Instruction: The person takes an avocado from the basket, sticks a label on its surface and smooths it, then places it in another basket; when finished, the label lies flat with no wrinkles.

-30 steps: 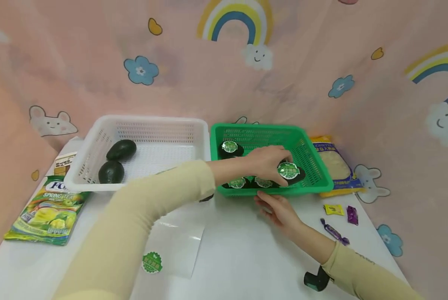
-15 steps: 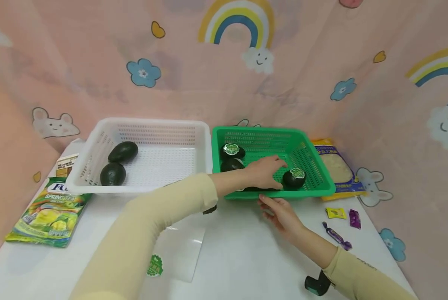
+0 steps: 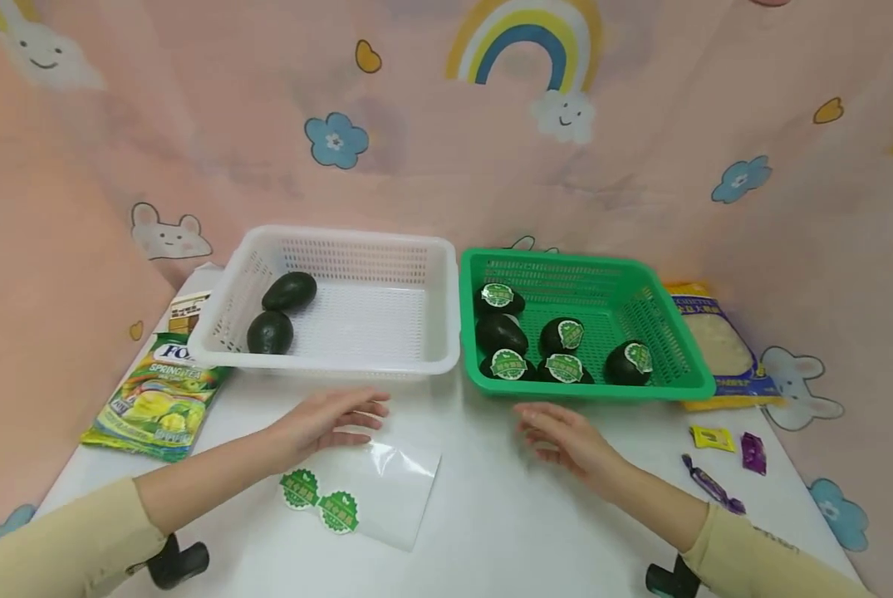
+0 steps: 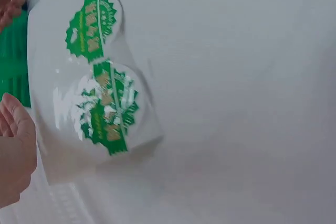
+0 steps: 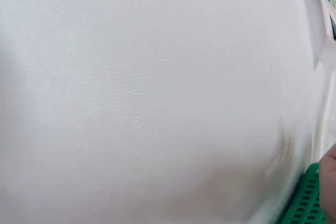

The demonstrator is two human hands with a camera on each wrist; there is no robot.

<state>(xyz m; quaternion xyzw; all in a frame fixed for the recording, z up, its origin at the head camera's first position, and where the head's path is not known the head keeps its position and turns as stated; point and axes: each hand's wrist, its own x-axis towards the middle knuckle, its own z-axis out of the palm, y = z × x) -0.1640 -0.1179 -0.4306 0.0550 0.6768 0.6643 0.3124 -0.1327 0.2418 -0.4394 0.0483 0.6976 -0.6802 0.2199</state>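
The sticker sheet [image 3: 386, 490] is glossy clear film throwing glare. Both the white basket [image 3: 326, 361] and green basket [image 3: 588, 386] are perforated plastic, the tabletop [image 3: 491, 531] smooth matt white, the backdrop [image 3: 640, 191] wrinkled cloth.

Colours and patterns on the white bench [image 3: 491, 498]

White basket [image 3: 326, 249] holds dark green avocados [image 3: 270, 332]; green basket [image 3: 588, 266] holds dark avocados with green-and-white stickers [image 3: 509, 364]; clear sheet [image 3: 386, 490] carries green stickers [image 4: 107, 108]; pink backdrop [image 3: 640, 124] shows rainbows.

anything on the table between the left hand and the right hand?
Mostly bare white table. Only the upper right corner of the clear sticker sheet reaches into the gap between the left hand and the right hand; its two green stickers lie nearer the person. Head view shows it.
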